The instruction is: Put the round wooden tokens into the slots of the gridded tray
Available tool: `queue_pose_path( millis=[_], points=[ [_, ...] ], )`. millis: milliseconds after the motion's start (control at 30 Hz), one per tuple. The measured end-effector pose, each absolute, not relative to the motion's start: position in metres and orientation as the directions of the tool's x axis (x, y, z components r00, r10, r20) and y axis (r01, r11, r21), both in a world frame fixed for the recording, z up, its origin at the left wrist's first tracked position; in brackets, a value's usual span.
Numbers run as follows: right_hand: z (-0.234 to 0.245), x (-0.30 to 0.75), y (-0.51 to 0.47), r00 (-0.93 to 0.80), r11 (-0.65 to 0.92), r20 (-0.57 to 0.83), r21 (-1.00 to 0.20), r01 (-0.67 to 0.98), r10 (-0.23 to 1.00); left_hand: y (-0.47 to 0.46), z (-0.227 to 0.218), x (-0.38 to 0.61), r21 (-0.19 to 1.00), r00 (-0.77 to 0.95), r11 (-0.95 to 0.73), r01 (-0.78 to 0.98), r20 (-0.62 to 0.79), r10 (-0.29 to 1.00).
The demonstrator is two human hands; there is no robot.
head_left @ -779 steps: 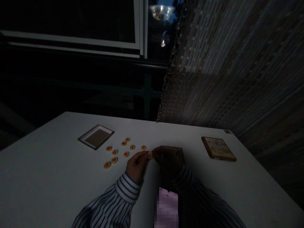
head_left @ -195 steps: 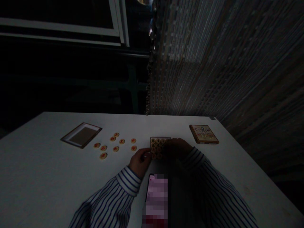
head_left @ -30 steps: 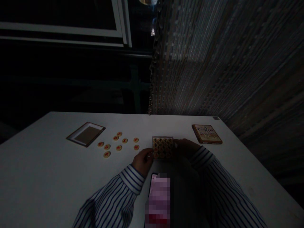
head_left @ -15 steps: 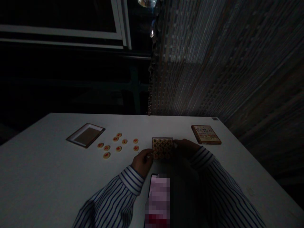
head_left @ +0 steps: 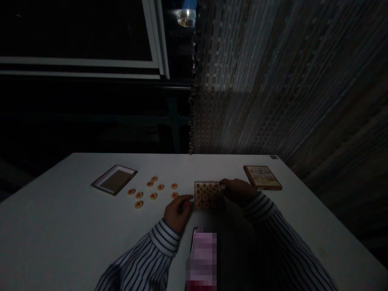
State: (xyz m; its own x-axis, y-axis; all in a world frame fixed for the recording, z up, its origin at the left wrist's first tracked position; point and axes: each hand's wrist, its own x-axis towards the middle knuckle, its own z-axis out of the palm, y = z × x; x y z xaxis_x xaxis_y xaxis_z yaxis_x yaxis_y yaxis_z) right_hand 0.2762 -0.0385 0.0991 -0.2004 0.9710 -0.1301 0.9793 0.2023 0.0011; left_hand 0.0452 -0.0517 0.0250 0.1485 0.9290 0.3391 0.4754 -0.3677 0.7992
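A small shallow box [head_left: 209, 182] packed with rows of Chinese chess pieces, black characters at the top and red ones lower down, is tilted toward me between my hands. My right hand [head_left: 238, 190] grips its right side, thumb at the upper corner. The fingers of my left hand [head_left: 178, 212] are curled, with their tips at the box's left edge; how firmly they hold it is hard to see in the dim light. Several loose Chinese chess pieces with red characters [head_left: 153, 196] lie on the white table [head_left: 75, 226] left of the box.
An open, shallow box part [head_left: 117, 180] lies at the back left. On the right rests a printed box lid [head_left: 263, 178]. A phone [head_left: 201, 258] with a blurred screen lies in front of me. Bead-string curtains [head_left: 242, 81] hang behind the table.
My view has tipped up a little, so the table sits lower. My left hand has shifted slightly left relative to the box, while my right hand keeps its grip.
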Motion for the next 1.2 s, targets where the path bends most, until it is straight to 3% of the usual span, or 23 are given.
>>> queue_pose_path(
  millis=[367,533,800,1000,1200],
  points=[
    [0.104,0.269,-0.044,-0.3,0.3,-0.029,-0.008,0.954,0.954,-0.037,0.05,0.011,0.703,0.126,-0.437,0.562,0.45,0.884],
    [0.109,0.253,-0.046,-0.359,0.361,0.041,-0.065,0.93,0.932,-0.028,0.044,-0.012,0.631,0.064,-0.442,0.637,0.529,0.846],
    [0.112,0.209,-0.042,-0.438,0.446,0.111,-0.059,0.893,0.892,-0.02,0.034,-0.044,0.516,0.045,-0.417,0.748,0.588,0.808],
    [0.111,0.174,-0.038,-0.477,0.482,0.12,-0.019,0.876,0.871,-0.014,0.023,-0.056,0.439,0.09,-0.397,0.806,0.571,0.816],
    [0.1,0.142,-0.035,-0.61,0.615,0.153,0.017,0.789,0.778,-0.01,0.015,-0.061,0.361,0.13,-0.34,0.868,0.496,0.859]
  ],
)
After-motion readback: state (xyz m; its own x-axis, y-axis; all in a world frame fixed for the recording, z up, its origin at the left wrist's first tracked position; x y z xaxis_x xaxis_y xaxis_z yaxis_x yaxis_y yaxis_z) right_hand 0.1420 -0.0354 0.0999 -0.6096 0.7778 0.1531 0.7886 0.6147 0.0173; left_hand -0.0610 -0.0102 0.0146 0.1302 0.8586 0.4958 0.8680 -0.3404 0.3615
